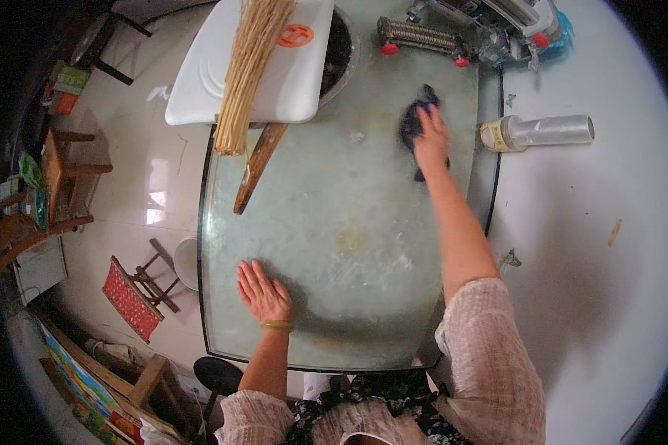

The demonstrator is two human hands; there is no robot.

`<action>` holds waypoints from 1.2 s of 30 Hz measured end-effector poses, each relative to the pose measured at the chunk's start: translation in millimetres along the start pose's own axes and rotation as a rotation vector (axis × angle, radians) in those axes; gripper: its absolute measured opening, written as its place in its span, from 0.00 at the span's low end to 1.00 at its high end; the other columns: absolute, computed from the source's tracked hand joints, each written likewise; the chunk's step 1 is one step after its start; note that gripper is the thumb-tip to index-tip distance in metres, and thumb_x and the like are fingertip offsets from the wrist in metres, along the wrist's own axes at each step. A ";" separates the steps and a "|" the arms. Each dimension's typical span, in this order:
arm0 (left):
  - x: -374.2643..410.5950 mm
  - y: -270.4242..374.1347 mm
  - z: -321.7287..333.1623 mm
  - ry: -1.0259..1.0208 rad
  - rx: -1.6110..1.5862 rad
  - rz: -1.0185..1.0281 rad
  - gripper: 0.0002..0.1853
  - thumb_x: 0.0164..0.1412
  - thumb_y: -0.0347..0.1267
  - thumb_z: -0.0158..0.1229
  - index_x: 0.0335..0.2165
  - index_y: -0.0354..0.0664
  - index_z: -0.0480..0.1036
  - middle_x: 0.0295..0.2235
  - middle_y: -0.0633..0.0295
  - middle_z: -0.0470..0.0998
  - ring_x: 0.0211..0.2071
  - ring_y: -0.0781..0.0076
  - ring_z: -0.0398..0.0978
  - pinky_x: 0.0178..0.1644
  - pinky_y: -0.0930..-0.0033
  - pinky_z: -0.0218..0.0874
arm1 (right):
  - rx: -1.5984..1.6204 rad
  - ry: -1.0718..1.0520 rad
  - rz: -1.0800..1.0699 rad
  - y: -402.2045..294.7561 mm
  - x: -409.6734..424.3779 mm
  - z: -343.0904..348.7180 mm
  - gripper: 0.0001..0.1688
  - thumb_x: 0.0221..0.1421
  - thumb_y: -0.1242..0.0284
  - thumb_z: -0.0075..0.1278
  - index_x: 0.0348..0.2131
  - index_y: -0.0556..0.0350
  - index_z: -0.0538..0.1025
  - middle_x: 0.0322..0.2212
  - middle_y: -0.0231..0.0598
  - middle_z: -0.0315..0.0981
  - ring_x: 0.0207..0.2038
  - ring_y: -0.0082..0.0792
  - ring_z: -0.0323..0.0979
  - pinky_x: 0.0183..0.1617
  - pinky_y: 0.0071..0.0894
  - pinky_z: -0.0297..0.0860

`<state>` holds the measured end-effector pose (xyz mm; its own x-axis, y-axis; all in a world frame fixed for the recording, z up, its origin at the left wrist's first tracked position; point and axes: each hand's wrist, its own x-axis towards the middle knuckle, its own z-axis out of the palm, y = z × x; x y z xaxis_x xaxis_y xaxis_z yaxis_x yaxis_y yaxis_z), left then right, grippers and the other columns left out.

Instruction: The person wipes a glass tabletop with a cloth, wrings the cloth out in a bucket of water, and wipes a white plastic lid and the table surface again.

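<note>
My right hand [431,146] is slightly blurred. It presses a crumpled dark cloth [409,125] onto the glass tabletop [317,233], close to the table's right edge. Nothing is in my left hand [266,295], which rests palm down near the left edge of the same glass, its fingers extended. Yellowish stains and pale smears mark the tabletop between the two hands.
At the far left of the table, a white plastic board [200,89] lies over a round basin [345,72], bearing a straw bundle [250,83]. A wooden stick [260,169] protrudes below. Rightward are a hand-cranked pasta machine [495,28] and plastic-film roll [556,130]. A folding stool [133,297] stands left.
</note>
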<state>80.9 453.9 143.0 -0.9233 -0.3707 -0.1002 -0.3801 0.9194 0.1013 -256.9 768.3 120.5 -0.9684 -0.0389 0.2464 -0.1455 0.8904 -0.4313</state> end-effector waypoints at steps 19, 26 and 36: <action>-1.8 2.4 1.8 0.058 -0.037 0.024 0.33 0.59 0.36 0.42 0.62 0.38 0.49 0.64 0.49 0.47 0.66 0.54 0.42 0.67 0.53 0.30 | 0.836 -0.505 -0.362 -132.3 -113.3 -38.1 0.19 0.38 0.85 0.47 0.33 0.53 0.77 0.45 0.37 0.74 0.48 0.44 0.68 0.53 0.41 0.63; -1.9 2.8 -4.9 0.053 -0.017 0.014 0.32 0.63 0.37 0.39 0.63 0.40 0.47 0.64 0.52 0.46 0.66 0.56 0.42 0.67 0.54 0.32 | 0.407 -0.255 -0.025 22.5 -39.1 -125.2 0.41 0.33 0.92 0.40 0.52 0.56 0.69 0.55 0.40 0.64 0.59 0.37 0.60 0.64 0.27 0.52; -1.1 3.4 -0.2 0.075 -0.007 0.009 0.33 0.60 0.37 0.42 0.62 0.39 0.49 0.64 0.51 0.47 0.66 0.56 0.42 0.67 0.54 0.31 | 0.013 -0.189 -0.101 7.0 -114.1 -57.5 0.40 0.35 0.88 0.47 0.53 0.50 0.68 0.56 0.39 0.62 0.55 0.47 0.62 0.55 0.42 0.61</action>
<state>80.6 457.4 143.7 -0.9281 -0.3716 -0.0246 -0.3720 0.9218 0.1091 -135.7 805.0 139.3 -0.9694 -0.2132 0.1220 -0.2451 0.8716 -0.4245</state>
